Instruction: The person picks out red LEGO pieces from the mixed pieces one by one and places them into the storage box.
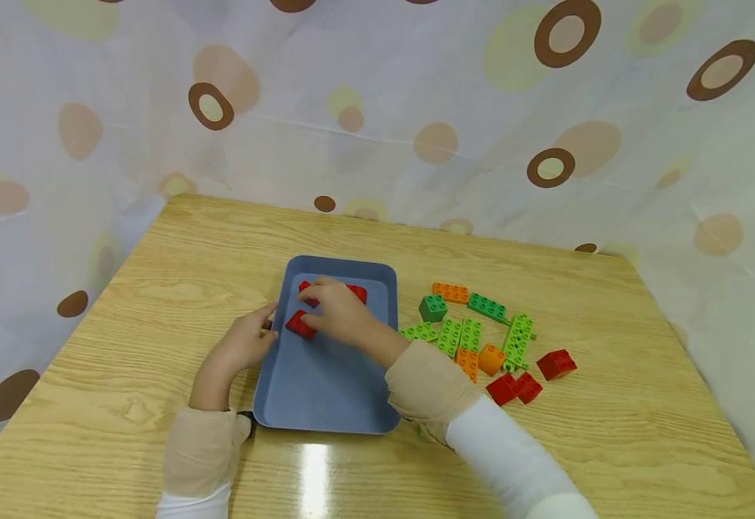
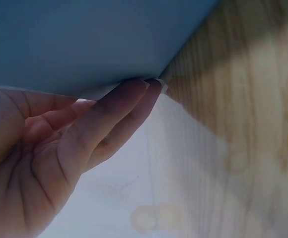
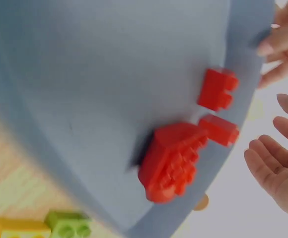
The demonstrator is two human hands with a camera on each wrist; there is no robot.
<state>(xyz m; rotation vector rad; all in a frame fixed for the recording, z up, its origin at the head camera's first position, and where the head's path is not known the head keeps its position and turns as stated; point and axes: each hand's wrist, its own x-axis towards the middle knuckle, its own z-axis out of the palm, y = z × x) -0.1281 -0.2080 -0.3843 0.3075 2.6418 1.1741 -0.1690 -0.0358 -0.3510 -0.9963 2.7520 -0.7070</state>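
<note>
A grey-blue tray (image 1: 332, 389) lies on the wooden table. Toy building bricks in it are red: one small brick (image 1: 300, 326) near the left wall, another small brick (image 3: 218, 130), and a bigger red piece (image 3: 171, 161) with several studs. My right hand (image 1: 341, 310) is over these bricks, fingers spread and loosely bent; the right wrist view shows nothing between them. My left hand (image 1: 244, 346) is at the tray's left side. In the left wrist view its fairly straight fingers (image 2: 119, 106) touch the tray's outer wall.
Right of the tray lie loose bricks: light green bricks (image 1: 449, 337), a dark green brick (image 1: 432, 308), a long orange brick (image 1: 451, 293), a rounded orange piece (image 1: 490, 359) and red bricks (image 1: 555, 365). A patterned curtain (image 1: 377, 108) hangs behind the table.
</note>
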